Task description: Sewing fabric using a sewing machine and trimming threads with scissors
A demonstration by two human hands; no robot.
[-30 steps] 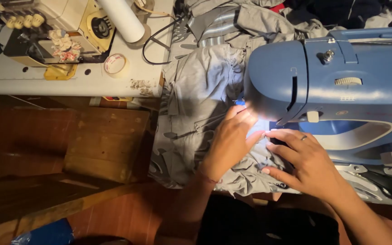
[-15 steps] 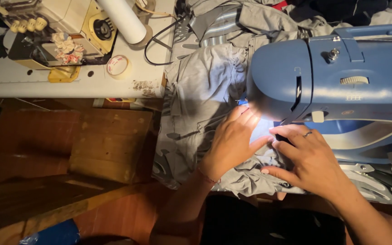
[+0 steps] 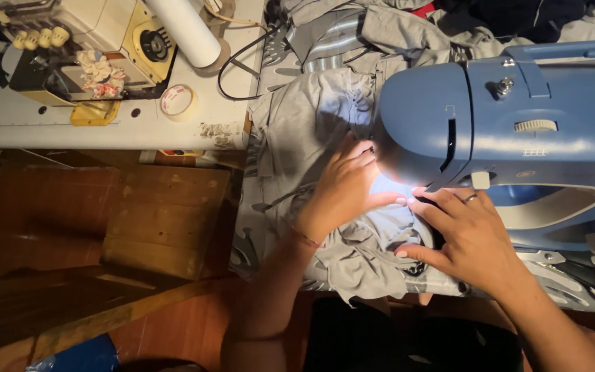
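A blue sewing machine (image 3: 504, 131) stands on the right, its lamp lighting grey fabric (image 3: 311, 124) that lies bunched under its head. My left hand (image 3: 342, 186) presses flat on the fabric just left of the needle area, fingers spread. My right hand (image 3: 466, 238), with a ring on one finger, rests on the fabric in front of the machine, fingertips at the lit spot and thumb pinning a fold. The needle itself is hidden by the machine's head.
A second, cream and yellow machine (image 3: 105, 48) sits on a white table (image 3: 105, 127) at the upper left, with a white roll (image 3: 184, 31), a tape roll (image 3: 175, 100) and a black cable (image 3: 242, 62). Scissors (image 3: 587, 275) lie at lower right. Wooden boards (image 3: 153, 220) are below.
My left hand has slid up and away along the fabric, toward the back of the machine's head. My right hand keeps its place in front of the machine.
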